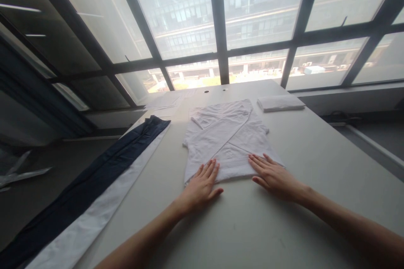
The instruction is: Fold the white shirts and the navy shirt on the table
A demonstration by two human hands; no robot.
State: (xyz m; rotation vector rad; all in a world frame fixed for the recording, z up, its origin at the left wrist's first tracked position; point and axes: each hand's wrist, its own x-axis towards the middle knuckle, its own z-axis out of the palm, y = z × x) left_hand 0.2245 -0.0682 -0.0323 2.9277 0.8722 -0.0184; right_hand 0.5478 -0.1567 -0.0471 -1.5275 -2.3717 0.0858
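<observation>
A white shirt (227, 134) lies on the white table, its sleeves folded crosswise over the body and its near edge turned up in a band. My left hand (203, 183) rests flat on the near left part of that band, fingers stretched forward and thumb out to the side. On the near right part lies my right hand (273, 176), also flat with fingers extended. Both palms reach past the shirt's near edge toward the table. Neither hand grips the cloth. Some wrinkles show in the shirt's middle and far part.
The white table (246, 227) runs toward large windows. Along its left edge lie a dark navy garment (104, 168) and a white cloth (104, 201). A folded white cloth (280, 103) sits at the far right; sheets of paper (162, 100) lie at the far left.
</observation>
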